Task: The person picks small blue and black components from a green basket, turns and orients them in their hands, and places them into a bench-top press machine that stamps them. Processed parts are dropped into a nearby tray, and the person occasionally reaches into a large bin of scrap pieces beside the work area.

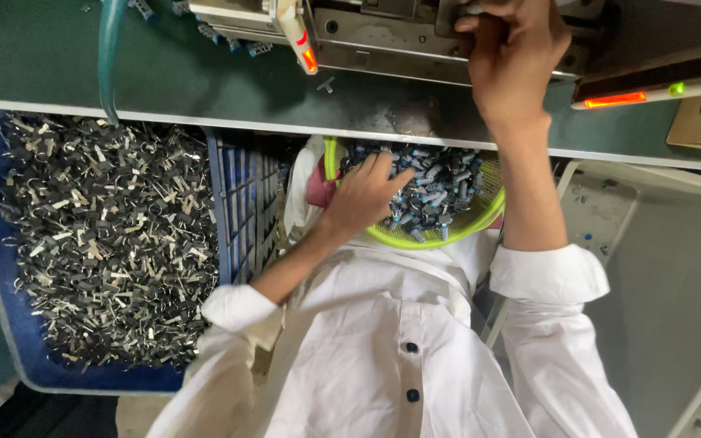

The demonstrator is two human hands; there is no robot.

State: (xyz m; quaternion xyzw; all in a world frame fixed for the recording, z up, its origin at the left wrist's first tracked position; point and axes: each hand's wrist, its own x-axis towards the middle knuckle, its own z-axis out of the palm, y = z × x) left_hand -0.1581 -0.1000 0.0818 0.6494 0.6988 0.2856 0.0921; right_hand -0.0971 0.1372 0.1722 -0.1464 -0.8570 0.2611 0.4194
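Two bare hands work in the head view. Left hand rests in a round lime-green plastic basket of small blue-grey metal parts at centre frame, fingers loosely curled among the parts; whether they pinch one cannot be told. Right hand, at 1 o'clock, presses bunched fingers against a grey metal machine on the dark green tabletop. At 9 o'clock, a blue plastic crate holds dark metal clips.
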